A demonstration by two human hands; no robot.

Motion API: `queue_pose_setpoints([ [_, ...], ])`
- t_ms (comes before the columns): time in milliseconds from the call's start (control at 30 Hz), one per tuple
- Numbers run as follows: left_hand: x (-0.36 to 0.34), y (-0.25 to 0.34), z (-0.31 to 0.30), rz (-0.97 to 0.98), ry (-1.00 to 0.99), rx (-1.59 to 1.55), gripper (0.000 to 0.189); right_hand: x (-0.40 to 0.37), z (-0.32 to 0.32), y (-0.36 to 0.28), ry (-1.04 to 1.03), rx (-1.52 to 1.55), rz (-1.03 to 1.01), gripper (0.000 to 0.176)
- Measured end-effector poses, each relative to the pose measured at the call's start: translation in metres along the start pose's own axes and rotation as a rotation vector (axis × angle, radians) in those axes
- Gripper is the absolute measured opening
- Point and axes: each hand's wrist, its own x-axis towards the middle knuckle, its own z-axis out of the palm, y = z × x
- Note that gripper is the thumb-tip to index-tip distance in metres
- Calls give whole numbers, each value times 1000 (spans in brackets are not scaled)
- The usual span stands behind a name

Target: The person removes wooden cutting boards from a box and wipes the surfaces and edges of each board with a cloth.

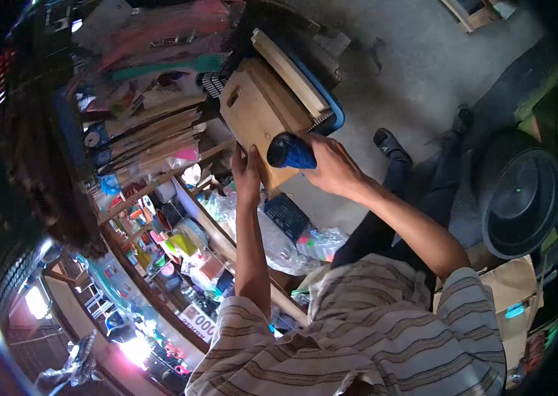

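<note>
A pale wooden board (256,115) with an oval hand slot near its far end lies in front of me, tilted. My left hand (247,173) grips its near left edge, the fingers closed along the side. In my right hand (333,166) is a rounded black and blue object (291,152), held over the near end of the board; its exact kind is not clear. My right fingers are wrapped behind it and partly hidden. Beside the board, a thick wooden piece (290,72) rests in a blue-rimmed container (333,105).
Shelves with colourful packaged goods (180,244) and stacked flat boards (150,142) stand to the left. A dark basket (287,214) and clear plastic bags (322,244) lie below my hands. A large black tub (520,201) and cardboard (513,284) are on the right. Concrete floor (417,66) stretches ahead.
</note>
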Motion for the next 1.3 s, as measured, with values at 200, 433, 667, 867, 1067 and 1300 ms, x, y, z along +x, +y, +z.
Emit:
queue_pose_setpoints([
  [200, 80, -53, 0, 143, -41, 25, 65, 58, 27, 19, 52, -220, -5, 67],
  [433, 87, -84, 19, 26, 34, 97, 75, 83, 41, 22, 62, -468, 62, 41],
  [667, 94, -125, 28, 135, -16, 76, 75, 89, 51, 23, 176, -678, 29, 29],
  [867, 108, -121, 27, 631, -269, 1233, 55, 84, 66, 13, 51, -869, 81, 28],
  [1067, 105, -111, 52, 576, -90, 1066, 82, 20, 32, -26, -117, -778, -148, 31],
  [1300, 90, -74, 77, 142, 17, 714, 139, -33, -28, 5, -532, -453, -134, 39],
])
